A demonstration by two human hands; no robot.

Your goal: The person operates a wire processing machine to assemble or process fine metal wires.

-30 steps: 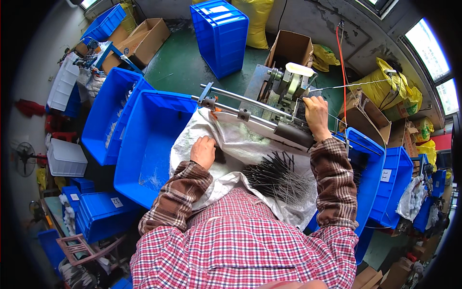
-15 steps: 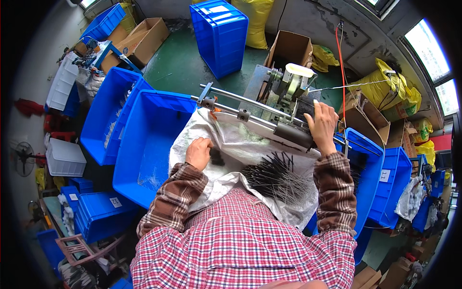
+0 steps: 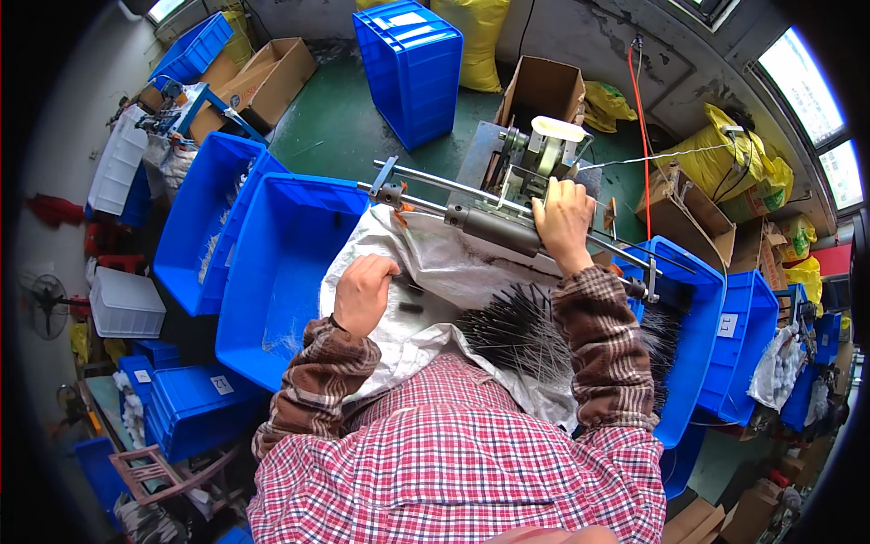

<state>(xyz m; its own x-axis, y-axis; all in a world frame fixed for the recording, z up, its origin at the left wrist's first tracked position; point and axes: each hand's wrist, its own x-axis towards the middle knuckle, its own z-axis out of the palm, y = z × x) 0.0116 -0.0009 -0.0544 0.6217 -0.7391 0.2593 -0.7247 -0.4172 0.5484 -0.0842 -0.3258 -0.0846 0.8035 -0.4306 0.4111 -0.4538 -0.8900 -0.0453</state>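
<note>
My right hand (image 3: 565,222) wraps over the right end of a dark grey cylindrical slide (image 3: 498,230) on the rods of a bench machine (image 3: 546,154). Over the white woven sheet (image 3: 353,263) on my lap, my left hand (image 3: 364,292) is closed, fingertips pressed together; what they hold, if anything, is too small to make out. Just beside them, small black bristle pieces (image 3: 410,308) lie on the sheet. A heap of thin wire-stemmed brushes with black bristles (image 3: 517,331) rests on the sheet between my forearms, partly behind the right sleeve.
Blue bins stand close on both sides: one at left (image 3: 272,299), and one at right (image 3: 693,363) holding more dark brushes. The machine's steel rods (image 3: 426,181) cross in front of me. Beyond are a blue crate (image 3: 408,82), a cardboard box (image 3: 544,86) and a hanging red cable (image 3: 642,136).
My right hand has moved left along the rods together with the grey slide. My left hand has shifted slightly down and left, showing more of the bristle pieces on the sheet.
</note>
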